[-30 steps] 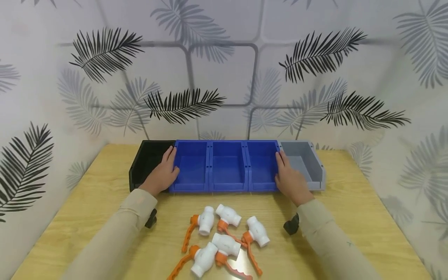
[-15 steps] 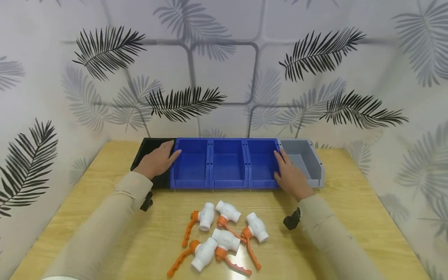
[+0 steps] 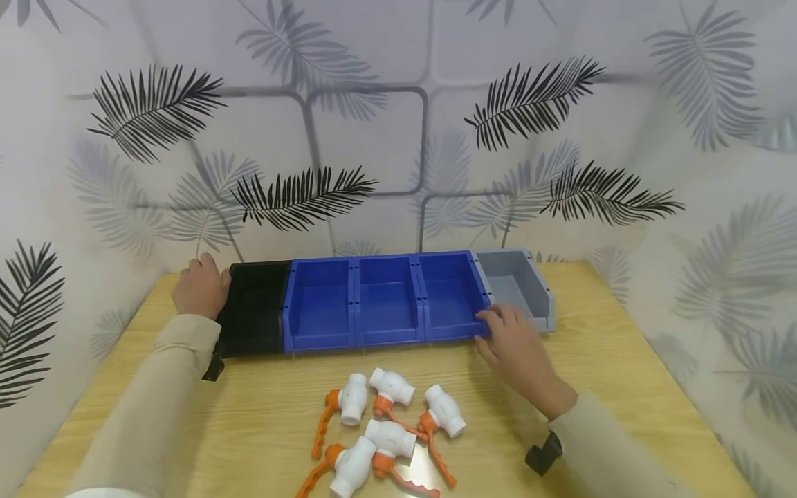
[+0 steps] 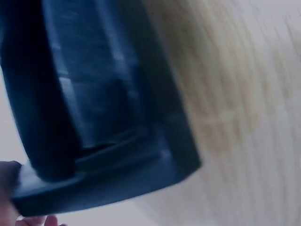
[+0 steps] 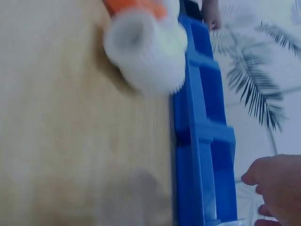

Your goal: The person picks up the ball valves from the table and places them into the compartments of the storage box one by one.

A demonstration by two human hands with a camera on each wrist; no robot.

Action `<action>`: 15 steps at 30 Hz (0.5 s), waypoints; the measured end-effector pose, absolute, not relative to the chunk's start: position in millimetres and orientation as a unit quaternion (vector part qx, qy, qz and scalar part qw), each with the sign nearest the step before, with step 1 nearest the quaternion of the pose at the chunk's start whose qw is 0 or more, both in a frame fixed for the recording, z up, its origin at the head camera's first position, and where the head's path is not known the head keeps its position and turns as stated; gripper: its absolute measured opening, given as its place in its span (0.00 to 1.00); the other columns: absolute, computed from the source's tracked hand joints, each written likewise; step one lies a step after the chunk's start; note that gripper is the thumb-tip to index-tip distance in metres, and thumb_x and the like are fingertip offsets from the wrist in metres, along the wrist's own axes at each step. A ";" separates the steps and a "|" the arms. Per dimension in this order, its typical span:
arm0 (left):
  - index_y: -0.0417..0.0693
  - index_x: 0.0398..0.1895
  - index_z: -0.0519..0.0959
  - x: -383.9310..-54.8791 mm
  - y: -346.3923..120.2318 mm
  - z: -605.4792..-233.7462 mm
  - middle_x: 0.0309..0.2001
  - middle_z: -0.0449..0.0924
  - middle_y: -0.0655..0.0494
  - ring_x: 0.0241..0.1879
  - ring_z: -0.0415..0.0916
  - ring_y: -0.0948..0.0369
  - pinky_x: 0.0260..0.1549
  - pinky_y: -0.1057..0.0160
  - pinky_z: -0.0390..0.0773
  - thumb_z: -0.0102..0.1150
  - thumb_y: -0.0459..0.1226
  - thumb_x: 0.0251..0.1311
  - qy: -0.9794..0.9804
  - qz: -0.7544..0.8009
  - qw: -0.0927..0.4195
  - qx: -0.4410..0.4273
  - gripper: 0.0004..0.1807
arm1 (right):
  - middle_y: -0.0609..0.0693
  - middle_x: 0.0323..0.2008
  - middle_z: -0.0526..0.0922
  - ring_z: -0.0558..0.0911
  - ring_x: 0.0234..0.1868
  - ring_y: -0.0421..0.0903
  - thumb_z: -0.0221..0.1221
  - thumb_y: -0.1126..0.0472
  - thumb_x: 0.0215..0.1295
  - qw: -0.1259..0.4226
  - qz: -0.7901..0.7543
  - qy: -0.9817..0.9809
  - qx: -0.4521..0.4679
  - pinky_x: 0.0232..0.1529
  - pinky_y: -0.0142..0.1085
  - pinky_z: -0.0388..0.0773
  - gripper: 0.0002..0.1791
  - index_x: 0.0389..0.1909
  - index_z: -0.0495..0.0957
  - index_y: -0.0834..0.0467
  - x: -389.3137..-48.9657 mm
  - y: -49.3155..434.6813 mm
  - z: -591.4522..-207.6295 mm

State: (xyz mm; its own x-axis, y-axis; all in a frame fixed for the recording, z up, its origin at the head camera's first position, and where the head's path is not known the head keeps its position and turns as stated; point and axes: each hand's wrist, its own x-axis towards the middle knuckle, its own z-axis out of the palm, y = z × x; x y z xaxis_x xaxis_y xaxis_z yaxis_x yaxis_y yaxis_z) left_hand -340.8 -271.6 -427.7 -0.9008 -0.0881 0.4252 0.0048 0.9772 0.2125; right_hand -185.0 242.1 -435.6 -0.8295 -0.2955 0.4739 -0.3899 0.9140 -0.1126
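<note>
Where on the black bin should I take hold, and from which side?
I'd grip the black bin by the rim of its left wall, coming from the left with the left hand. That side has no neighbouring bin, while its right wall stands flush beside the leftmost blue bin. Its top is open, so the rim should be easy to pinch from above.

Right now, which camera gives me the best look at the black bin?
The head view: the black bin shows nearly whole, open side up. The left wrist view is closer, but blurred and cropped; the right wrist view catches just a small piece.
</note>
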 end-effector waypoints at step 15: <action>0.23 0.40 0.66 -348.3 -277.7 -437.4 0.42 0.66 0.22 0.40 0.66 0.30 0.34 0.34 0.67 0.28 0.42 0.65 -0.956 -0.222 0.109 0.156 0.26 | 0.33 0.10 0.60 0.59 0.13 0.31 0.54 0.44 0.63 0.027 0.157 -0.966 0.204 0.15 0.27 0.58 0.22 0.11 0.66 0.45 -87.1 208.4 -444.1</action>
State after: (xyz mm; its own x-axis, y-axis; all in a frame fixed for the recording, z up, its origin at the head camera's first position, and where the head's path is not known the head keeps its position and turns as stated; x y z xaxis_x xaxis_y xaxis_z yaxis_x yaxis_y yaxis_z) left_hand -348.3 -277.7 -437.4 -0.9277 -0.3460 0.1398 -0.2490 0.8530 0.4588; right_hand -87.1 208.4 -444.1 -0.9156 -0.3851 0.1156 -0.4019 0.8674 -0.2933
